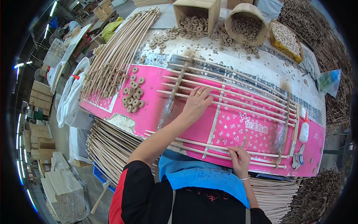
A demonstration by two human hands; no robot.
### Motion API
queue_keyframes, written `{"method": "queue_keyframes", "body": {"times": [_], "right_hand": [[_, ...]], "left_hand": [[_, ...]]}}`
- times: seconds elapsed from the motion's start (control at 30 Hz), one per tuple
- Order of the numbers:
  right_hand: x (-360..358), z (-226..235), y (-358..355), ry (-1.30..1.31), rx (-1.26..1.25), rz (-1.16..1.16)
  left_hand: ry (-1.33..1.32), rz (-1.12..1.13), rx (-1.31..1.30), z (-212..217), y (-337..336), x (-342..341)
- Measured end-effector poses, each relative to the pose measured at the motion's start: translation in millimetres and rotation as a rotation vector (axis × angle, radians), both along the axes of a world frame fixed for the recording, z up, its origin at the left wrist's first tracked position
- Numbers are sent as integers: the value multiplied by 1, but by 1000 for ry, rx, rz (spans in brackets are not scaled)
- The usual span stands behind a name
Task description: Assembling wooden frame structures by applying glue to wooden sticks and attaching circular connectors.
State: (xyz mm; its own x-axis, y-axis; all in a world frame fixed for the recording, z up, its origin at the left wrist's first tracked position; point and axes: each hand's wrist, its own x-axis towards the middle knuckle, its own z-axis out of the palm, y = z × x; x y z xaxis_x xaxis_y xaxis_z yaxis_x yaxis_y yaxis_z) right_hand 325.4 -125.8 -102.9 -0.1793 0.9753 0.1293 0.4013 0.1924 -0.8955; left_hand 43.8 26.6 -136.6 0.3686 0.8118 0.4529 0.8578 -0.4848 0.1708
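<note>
Several long pale wooden rods (238, 100) lie side by side across a pink printed sheet, resting in two notched wooden strips. My left hand (195, 104), with a ring on one finger, reaches over the lower rods of this row, its fingers bent around one of them. Closer to my body, two more rods (201, 146) lie apart from the row. My right hand (239, 158) pinches one of these between thumb and fingers, near the right strip (287, 123). Small wooden discs with centre holes (133, 95) are heaped left of the row.
A bundle of rods (115, 52) leans at the left. Behind are a wooden box (199, 7) and a round tub (244, 24) of wooden pieces, plus a yellow basket (287, 41). A white glue bottle (304, 130) and scissors (297, 158) lie at the right.
</note>
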Motion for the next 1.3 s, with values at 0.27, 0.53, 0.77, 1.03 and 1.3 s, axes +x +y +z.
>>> {"method": "queue_keyframes", "body": {"times": [0.27,0.53,0.77,1.03,1.3], "right_hand": [[1,-2,12,36,-33,31],[1,-15,12,26,-16,27],[-1,-11,15,55,-24,29],[-5,-16,15,-44,-21,99],[-45,7,30,9,-199,289]], "left_hand": [[-5,-15,18,-5,6,-18],[178,-73,59,2,14,-20],[259,-85,103,0,6,-12],[149,113,202,59,-59,-57],[-294,965,333,90,-271,-170]]}}
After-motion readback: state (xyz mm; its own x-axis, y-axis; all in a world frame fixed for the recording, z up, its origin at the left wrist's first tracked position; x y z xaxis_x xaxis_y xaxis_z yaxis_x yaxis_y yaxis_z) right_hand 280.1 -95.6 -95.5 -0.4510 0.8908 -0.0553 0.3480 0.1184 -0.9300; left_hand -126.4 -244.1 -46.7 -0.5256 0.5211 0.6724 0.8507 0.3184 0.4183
